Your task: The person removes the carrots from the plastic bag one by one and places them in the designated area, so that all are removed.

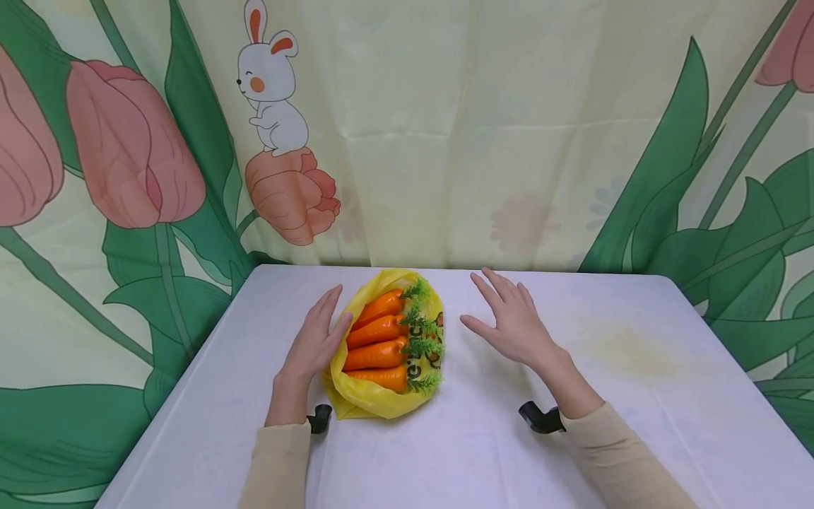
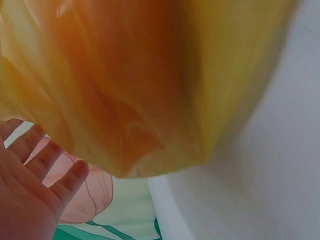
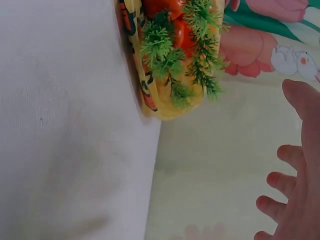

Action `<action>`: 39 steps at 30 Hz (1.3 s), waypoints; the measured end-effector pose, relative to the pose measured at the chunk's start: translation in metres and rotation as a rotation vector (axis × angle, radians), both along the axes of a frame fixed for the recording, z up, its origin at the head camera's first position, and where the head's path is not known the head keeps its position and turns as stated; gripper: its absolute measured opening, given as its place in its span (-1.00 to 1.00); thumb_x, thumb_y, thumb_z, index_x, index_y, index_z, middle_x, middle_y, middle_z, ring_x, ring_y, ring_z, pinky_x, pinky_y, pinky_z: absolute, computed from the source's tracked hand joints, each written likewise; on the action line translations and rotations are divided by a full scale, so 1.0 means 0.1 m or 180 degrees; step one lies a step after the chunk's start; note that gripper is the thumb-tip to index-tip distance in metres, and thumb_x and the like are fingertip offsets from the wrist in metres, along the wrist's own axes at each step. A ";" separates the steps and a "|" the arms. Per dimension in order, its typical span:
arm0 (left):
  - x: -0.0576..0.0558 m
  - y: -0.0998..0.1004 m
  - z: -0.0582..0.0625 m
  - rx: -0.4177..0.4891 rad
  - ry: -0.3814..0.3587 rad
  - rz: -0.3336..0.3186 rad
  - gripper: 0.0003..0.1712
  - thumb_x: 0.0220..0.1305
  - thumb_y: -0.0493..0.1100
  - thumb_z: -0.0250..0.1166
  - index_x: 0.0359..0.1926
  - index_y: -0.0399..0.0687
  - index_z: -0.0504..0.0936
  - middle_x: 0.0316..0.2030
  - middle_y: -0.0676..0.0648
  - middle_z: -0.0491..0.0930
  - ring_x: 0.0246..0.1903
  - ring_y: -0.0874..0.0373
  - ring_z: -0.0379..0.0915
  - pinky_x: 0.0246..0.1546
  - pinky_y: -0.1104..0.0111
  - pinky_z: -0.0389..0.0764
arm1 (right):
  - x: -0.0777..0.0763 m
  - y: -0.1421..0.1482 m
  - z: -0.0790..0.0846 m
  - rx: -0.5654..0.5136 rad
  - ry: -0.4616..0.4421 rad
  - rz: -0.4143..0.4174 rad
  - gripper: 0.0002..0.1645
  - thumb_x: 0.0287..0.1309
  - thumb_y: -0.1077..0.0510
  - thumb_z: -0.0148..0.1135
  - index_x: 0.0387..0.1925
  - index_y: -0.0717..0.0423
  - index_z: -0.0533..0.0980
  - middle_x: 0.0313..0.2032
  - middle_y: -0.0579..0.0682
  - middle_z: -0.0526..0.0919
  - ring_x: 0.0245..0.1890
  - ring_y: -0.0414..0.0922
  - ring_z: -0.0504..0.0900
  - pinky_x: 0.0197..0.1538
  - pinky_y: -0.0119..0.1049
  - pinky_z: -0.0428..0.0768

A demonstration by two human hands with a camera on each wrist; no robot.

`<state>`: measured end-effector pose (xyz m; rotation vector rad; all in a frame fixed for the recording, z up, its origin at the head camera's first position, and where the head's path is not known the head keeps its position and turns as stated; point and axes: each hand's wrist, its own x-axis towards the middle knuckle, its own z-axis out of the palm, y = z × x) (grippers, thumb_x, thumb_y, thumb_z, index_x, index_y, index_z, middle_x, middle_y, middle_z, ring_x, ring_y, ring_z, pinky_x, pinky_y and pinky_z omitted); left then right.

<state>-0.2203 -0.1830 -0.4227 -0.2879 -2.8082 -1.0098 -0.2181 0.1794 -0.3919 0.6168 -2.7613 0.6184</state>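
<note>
Several orange carrots (image 1: 376, 355) with green frilly tops (image 1: 422, 346) lie side by side in a yellow plastic bag (image 1: 381, 406) on the table. Dark printing marks the bag's right side. At the bag's left edge is my left hand (image 1: 313, 341), fingers extended; whether it touches the plastic I cannot tell. In the left wrist view the bag (image 2: 240, 65) fills much of the picture, with the left hand (image 2: 30, 185) beside it. To the right of the bag, apart from it, my right hand (image 1: 512, 322) hovers with spread fingers and holds nothing. The right wrist view shows the carrot tops (image 3: 165, 55) close by.
A white cloth covers the table (image 1: 636, 396), with a faint yellowish stain on its right part. Behind it hangs a curtain (image 1: 407, 141) printed with tulips and a rabbit. Black wrist cameras (image 1: 540, 417) sit at both wrists.
</note>
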 end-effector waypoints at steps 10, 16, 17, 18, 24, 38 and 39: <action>-0.06 0.03 -0.03 0.0313 -0.0130 -0.0110 -0.24 0.56 0.21 -0.02 0.60 0.05 0.05 0.46 -0.19 0.23 0.31 -0.19 0.25 0.32 -0.14 0.26 | -0.03 -0.19 -0.01 -0.0082 -0.0045 0.0160 -0.04 0.32 -0.24 0.22 0.56 0.06 0.13 0.52 0.19 0.11 0.47 0.20 0.13 0.45 0.25 -0.13; -0.08 0.05 -0.04 0.0366 -0.0186 -0.0064 -0.23 0.55 0.23 -0.04 0.61 0.07 0.05 0.40 -0.19 0.31 0.17 -0.17 0.34 0.22 -0.10 0.38 | -0.06 -0.30 0.00 -0.0148 -0.0059 0.0246 -0.04 0.30 -0.25 0.25 0.56 0.05 0.15 0.51 0.17 0.12 0.47 0.16 0.14 0.46 0.24 -0.12; -0.08 0.05 -0.04 0.0380 -0.0197 -0.0056 -0.24 0.55 0.24 -0.04 0.60 0.08 0.05 0.39 -0.19 0.31 0.16 -0.17 0.34 0.22 -0.10 0.38 | -0.07 -0.33 0.00 -0.0159 -0.0056 0.0260 -0.04 0.30 -0.24 0.26 0.55 0.05 0.16 0.51 0.17 0.13 0.47 0.15 0.14 0.46 0.23 -0.11; -0.08 0.05 -0.04 0.0393 -0.0208 -0.0048 -0.24 0.55 0.24 -0.03 0.60 0.10 0.06 0.39 -0.18 0.32 0.15 -0.16 0.35 0.22 -0.09 0.39 | -0.07 -0.35 0.01 -0.0170 -0.0056 0.0277 -0.04 0.30 -0.23 0.26 0.55 0.05 0.16 0.51 0.17 0.14 0.47 0.15 0.15 0.46 0.23 -0.10; -0.09 0.04 -0.06 0.0519 -0.0227 -0.0046 -0.27 0.55 0.19 0.00 0.59 0.09 0.10 0.35 -0.18 0.36 0.17 -0.17 0.36 0.28 -0.11 0.32 | -0.10 -0.51 0.02 -0.0167 -0.0043 0.0405 -0.06 0.29 -0.22 0.26 0.54 0.06 0.19 0.49 0.16 0.18 0.42 0.19 0.22 0.45 0.17 0.01; -0.13 0.08 -0.07 0.0699 -0.0236 -0.0151 -0.29 0.54 0.15 0.05 0.56 0.02 0.18 0.34 -0.23 0.38 0.25 -0.18 0.33 0.33 -0.11 0.27 | -0.12 -0.72 -0.06 -0.0314 -0.0165 0.0539 -0.10 0.28 -0.23 0.28 0.51 0.02 0.25 0.47 0.11 0.23 0.43 0.16 0.21 0.44 0.14 0.10; -0.12 0.09 -0.06 0.0719 -0.0264 -0.0156 -0.29 0.54 0.15 0.05 0.56 0.01 0.18 0.35 -0.23 0.37 0.27 -0.18 0.32 0.34 -0.11 0.25 | -0.12 -0.74 -0.07 -0.0333 -0.0168 0.0550 -0.11 0.28 -0.23 0.28 0.51 0.00 0.25 0.46 0.10 0.24 0.43 0.15 0.21 0.44 0.14 0.10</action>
